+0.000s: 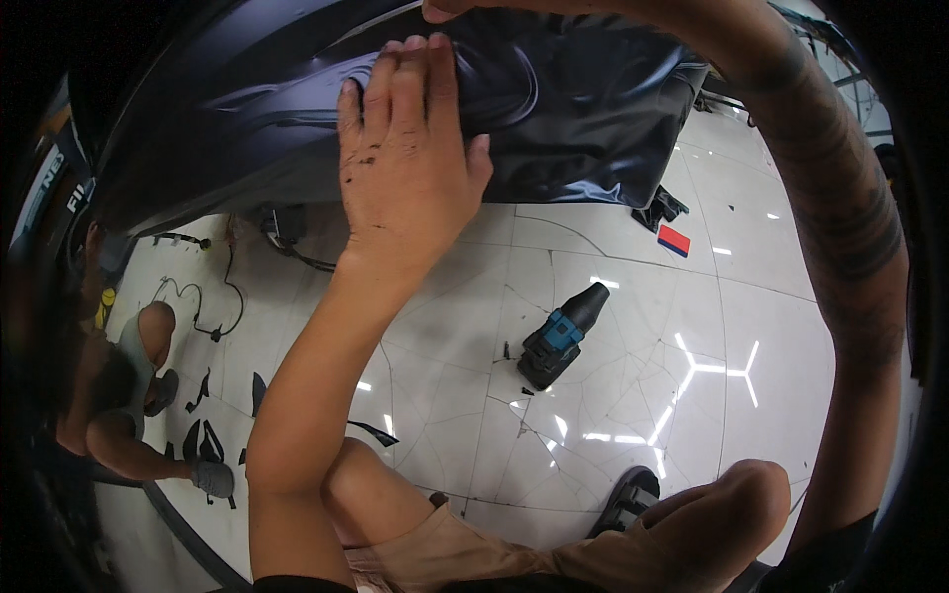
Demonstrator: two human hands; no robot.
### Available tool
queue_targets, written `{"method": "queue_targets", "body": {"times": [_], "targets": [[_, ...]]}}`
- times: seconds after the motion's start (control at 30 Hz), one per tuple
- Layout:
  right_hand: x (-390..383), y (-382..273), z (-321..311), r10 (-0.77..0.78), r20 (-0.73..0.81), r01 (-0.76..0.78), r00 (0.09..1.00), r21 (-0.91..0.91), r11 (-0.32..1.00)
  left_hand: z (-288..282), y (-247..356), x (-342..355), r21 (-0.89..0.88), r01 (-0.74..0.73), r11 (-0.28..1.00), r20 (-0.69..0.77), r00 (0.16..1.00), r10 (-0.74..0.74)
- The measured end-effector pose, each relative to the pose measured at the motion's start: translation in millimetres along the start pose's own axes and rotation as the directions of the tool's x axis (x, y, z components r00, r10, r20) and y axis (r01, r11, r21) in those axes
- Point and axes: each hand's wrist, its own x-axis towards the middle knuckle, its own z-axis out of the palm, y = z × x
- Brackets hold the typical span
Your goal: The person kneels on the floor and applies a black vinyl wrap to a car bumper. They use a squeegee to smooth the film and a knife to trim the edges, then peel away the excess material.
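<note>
A dark, glossy sheet of film lies over a curved body panel in front of me, smooth at the left and rippled and creased at the right. My left hand presses flat on it, fingers stretched out and thumb apart, holding nothing. Dark smudges mark the back of this hand. Around the far side of the sheet reaches my right arm. Only a small part of my right hand shows at the top edge, touching or close to the film; its fingers are mostly out of the picture.
On the cracked white tile floor lies a blue and black cordless blower. A red and blue squeegee card rests by a crumpled black piece. Loose wires and black scraps lie left, near another person's leg.
</note>
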Motion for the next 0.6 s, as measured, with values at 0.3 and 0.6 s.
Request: {"method": "queue_targets", "body": {"times": [0.3,0.6], "targets": [[14.6,-13.6,-49.2,0.362,0.321,-0.457,0.875,0.301,0.837,-4.7,-14.8,-3.4,0.046,0.049,0.998,-0.047,0.998,-0.047],[18.7,-10.2,-42.0,0.328,0.239,-0.394,0.914,0.330,0.857,-4.1,-14.3,0.7,0.098,0.066,0.993,-0.033,0.997,-0.063]]}}
